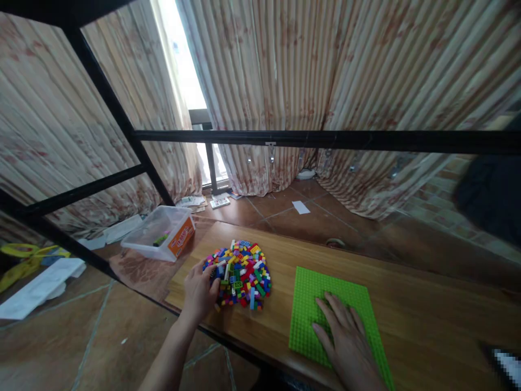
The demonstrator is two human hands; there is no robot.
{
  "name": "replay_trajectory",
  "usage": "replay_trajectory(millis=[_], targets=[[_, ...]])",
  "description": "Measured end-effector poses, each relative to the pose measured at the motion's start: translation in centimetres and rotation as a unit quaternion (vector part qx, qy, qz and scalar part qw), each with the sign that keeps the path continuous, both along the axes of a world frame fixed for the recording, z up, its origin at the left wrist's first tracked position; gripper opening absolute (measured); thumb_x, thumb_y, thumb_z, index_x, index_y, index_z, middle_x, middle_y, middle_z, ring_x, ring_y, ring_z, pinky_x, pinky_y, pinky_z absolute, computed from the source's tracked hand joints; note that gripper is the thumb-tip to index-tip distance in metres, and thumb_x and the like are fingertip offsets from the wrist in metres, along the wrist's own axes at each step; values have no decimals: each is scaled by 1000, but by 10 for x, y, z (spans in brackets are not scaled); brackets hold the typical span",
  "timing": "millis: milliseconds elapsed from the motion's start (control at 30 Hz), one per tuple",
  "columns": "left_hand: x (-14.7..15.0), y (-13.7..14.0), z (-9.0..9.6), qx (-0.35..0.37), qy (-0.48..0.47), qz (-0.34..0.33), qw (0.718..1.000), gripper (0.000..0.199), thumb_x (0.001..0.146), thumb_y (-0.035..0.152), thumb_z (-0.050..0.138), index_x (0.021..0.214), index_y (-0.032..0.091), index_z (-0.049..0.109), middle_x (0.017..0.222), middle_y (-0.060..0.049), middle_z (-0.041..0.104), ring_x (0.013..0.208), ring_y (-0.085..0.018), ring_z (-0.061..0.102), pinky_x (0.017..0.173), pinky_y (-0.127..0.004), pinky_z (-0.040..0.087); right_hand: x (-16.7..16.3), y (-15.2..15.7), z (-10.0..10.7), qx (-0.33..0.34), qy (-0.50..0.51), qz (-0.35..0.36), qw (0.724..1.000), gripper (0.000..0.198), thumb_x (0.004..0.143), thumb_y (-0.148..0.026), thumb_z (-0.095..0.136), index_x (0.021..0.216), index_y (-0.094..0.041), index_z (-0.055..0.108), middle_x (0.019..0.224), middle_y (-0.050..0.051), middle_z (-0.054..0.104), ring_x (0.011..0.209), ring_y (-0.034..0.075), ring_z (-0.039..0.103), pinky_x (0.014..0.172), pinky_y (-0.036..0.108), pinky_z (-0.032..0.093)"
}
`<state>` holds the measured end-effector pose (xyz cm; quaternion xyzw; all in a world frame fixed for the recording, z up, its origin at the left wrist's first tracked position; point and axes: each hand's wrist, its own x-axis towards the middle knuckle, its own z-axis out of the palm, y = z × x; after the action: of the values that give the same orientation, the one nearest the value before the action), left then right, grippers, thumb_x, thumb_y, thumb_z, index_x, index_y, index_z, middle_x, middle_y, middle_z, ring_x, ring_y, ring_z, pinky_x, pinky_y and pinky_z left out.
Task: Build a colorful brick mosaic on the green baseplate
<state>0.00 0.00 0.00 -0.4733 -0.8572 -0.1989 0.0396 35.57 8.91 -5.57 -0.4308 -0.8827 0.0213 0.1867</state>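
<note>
While the right hand (345, 338) lies spread-fingered on the green baseplate (308, 307), the left hand (198, 290), pinch unclear, touches toy bricks (249, 271) near the bench (278, 320)'s left edge.

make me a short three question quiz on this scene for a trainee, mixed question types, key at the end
1. Multiple choice: What lies under the right hand?
a) a sheet of white paper
b) a green studded baseplate
c) a folded curtain
2. True or false: The fingers of the left hand are at the heap of mixed-colour toy bricks.
3. Fill in the blank: As the camera sees it, the clear plastic bin with the orange label stands to the ____ of the heap.

Key
1. b
2. True
3. left
</note>
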Motion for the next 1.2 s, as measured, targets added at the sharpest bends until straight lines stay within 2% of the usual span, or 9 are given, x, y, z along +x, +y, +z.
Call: replay_trajectory(millis=[133,233,300,433,533,700,900,1100,1200], targets=[[-2,1,7,80,-68,-1,994,27,75,25,58,101,20,65,130,-12,53,125,-32,45,105,-52,35,1,0,1,-11,12,-1,1000,47,92,-46,43,132,-21,51,142,10,45,132,29,39,109,55,26],[13,-3,23,186,-233,-43,953,30,75,33,62,100,18,64,128,-12,54,121,-30,48,105,-48,37,1,2,1,-28,42,2,999,46,92,-46,43,130,-22,52,141,10,46,131,29,40,109,57,27],[37,-8,35,212,-432,-96,871,38,77,39,63,108,18,62,121,-11,59,111,-27,56,96,-42,45,-1,0,6,-47,91,-7,995,44,93,-45,42,127,-21,55,137,10,50,128,29,44,108,57,31],[100,-14,46,173,-743,-172,623,41,79,37,67,114,16,60,111,-12,65,90,-21,65,78,-31,51,-13,-16,40,-107,222,-19,969,38,94,-41,41,124,-22,58,128,10,58,121,25,51,105,52,39],[138,-10,39,141,-818,-196,523,36,77,32,71,109,16,64,105,-11,67,83,-18,65,76,-28,51,-23,-33,79,-163,287,24,944,37,95,-37,42,128,-26,55,131,8,56,122,22,51,100,43,46],[170,-4,32,83,-842,-209,491,34,75,28,73,106,19,67,95,-7,67,82,-16,64,78,-28,50,-27,-45,111,-197,326,115,917,33,94,-34,47,125,-30,58,126,6,60,118,20,54,96,37,49],[191,-10,33,53,-873,-180,450,29,78,30,70,105,19,68,99,-7,66,88,-18,62,77,-29,49,-14,-50,97,-199,342,153,906,24,93,-30,51,114,-30,63,108,3,68,102,18,60,87,36,50],[202,-19,-4,-40,-902,-215,373,34,79,42,69,97,13,66,69,-2,59,58,-9,58,58,-19,45,6,-61,88,-229,354,168,891,26,91,-28,55,115,-32,62,92,1,70,89,16,63,80,31,51],[208,-22,-16,-61,-911,-224,341,37,74,43,74,91,11,65,68,-2,57,56,-8,57,56,-18,43,14,-70,75,-258,398,137,870,20,88,-31,58,107,-32,67,86,1,69,82,16,64,72,28,53]])
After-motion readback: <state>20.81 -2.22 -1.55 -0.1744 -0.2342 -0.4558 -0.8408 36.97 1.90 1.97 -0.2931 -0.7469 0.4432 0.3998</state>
